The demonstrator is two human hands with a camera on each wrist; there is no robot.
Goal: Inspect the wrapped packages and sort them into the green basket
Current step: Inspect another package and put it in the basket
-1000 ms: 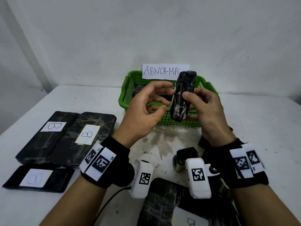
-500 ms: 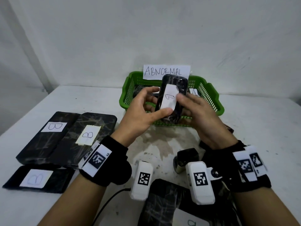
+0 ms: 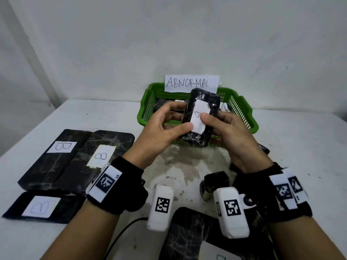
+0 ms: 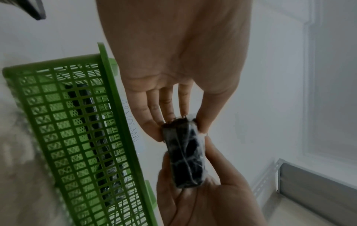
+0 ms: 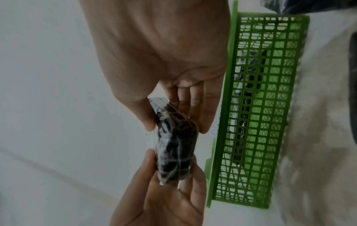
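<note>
Both hands hold a small black wrapped package (image 3: 204,102) upright in front of the green basket (image 3: 146,109), its white label (image 3: 198,117) facing me. My left hand (image 3: 167,128) grips its left edge, thumb on the label's lower corner. My right hand (image 3: 225,128) grips its right side, thumb pressing on the label. The left wrist view shows the package (image 4: 183,157) end-on, pinched between my left hand (image 4: 173,119) and right hand (image 4: 203,191). In the right wrist view the package (image 5: 173,145) sits between my right hand (image 5: 173,113) and left hand (image 5: 170,183). The basket (image 4: 119,122) (image 5: 224,122) holds other black packages.
A paper sign reading ABNORMAL (image 3: 191,83) stands on the basket's back rim. Three flat black packages labelled B (image 3: 62,147) (image 3: 101,156) (image 3: 39,207) lie at the left of the white table (image 3: 300,147). Another black package (image 3: 187,239) lies near the front edge, and a small dark object (image 3: 216,182) sits beside it.
The package was turned from edge-on to label facing me. My left hand closed onto its left edge, and my right thumb moved onto the label.
</note>
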